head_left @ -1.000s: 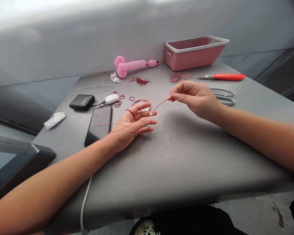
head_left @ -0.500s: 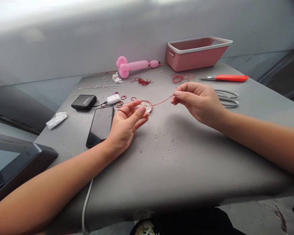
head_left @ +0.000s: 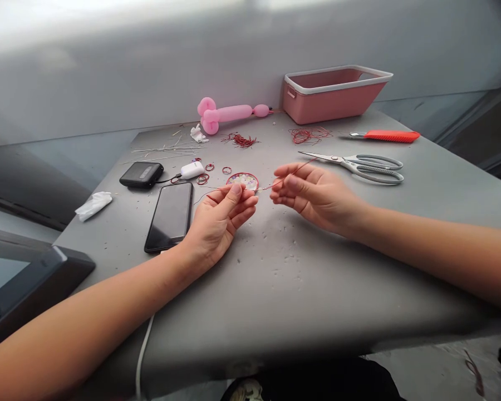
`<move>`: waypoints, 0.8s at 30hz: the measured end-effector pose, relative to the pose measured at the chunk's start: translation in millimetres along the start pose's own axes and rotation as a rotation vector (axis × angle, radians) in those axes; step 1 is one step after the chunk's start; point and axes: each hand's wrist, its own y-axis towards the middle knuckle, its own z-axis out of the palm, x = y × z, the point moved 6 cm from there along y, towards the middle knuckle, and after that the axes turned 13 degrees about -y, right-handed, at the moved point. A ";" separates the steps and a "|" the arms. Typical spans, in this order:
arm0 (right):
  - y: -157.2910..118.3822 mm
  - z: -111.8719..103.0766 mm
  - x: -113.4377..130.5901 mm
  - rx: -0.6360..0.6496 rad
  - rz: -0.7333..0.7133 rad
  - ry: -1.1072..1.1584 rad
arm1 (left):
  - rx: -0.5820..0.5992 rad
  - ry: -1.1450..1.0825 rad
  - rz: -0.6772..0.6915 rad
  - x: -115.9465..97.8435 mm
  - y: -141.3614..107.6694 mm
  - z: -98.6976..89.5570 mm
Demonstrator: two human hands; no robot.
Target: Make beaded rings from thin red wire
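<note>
Red cord (head_left: 266,188): light, limp, fingertip hold

Cord is above the desk (head_left: 234,312), about midway between left and right edges, running from left hand (head_left: 219,217) to right hand (head_left: 319,196). Looks thin and nearly weightless; likely too soft to push, so guide by tension. Probably not fragile, but strands could slip or snarl. Pale speck, likely a bead (head_left: 258,190), just beside the left fingertips; should be hard, maybe slick. Best hold: pinch cord just beside the bead, second pinch farther along on the right-edge side.

Pose, near to far. Left hand extends in from the front-left corner, just beside the phone (head_left: 170,217); thumb on index finger, cord pinched, other fingers loosely bent. Thin tails trail toward left edge. Right hand extends in from the right edge, fingers loosely curled; cord crosses them by the thumb, end sticking out beyond. Firm pinch or loose cradle there, can't tell. Fingertips face each other, near but apart.

Beyond: dish (head_left: 244,174) behind left fingertips, scissors (head_left: 347,162) behind right hand toward right edge, basket (head_left: 334,103) at far edge.
</note>
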 end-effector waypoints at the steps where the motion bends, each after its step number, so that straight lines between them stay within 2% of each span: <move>1: -1.9 3.8 -1.1 0.028 0.015 0.001 | 0.011 0.002 -0.008 0.7 -0.2 1.0; 4: -4.5 9.2 -1.7 0.076 0.007 -0.019 | 0.037 0.023 -0.031 3.2 -0.8 2.9; 16: -1.4 6.6 -3.7 0.071 -0.052 -0.104 | 0.045 0.101 -0.020 6.9 -2.4 0.4; 24: 5.1 5.7 -12.9 0.133 -0.004 -0.140 | 0.136 0.105 -0.058 8.7 0.6 3.6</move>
